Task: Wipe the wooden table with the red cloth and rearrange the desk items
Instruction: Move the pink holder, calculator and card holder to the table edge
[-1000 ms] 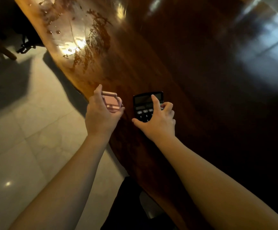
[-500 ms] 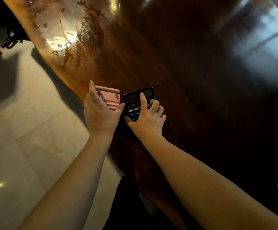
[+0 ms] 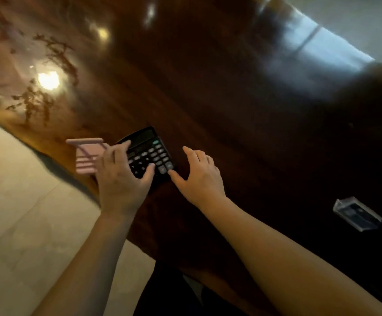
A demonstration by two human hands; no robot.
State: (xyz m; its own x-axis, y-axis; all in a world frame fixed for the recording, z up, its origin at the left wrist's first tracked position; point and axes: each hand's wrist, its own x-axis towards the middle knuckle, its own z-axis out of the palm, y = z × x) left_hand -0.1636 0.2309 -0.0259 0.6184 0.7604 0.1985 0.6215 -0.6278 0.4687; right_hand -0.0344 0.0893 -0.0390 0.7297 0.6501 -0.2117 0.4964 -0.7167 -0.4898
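Note:
A black calculator (image 3: 150, 151) lies on the dark wooden table (image 3: 231, 110) near its left edge. Just left of it stands a pink folding stand (image 3: 86, 157), blurred. My left hand (image 3: 121, 181) lies over the calculator's left part, fingers spread, thumb on the keys and outer fingers touching the stand's right side. My right hand (image 3: 200, 174) hovers open to the right of the calculator, its thumb tip by the lower right corner. No red cloth is in view.
A clear plastic holder (image 3: 356, 213) with a dark card lies on the table at the right. Wet streaks (image 3: 37, 101) glisten on the lighter wood at the far left. A tiled floor (image 3: 25, 224) runs along the table's curved left edge.
The stand and calculator came together side by side. My right hand has let go of the calculator and moved right. My left hand has slid off the stand onto the calculator.

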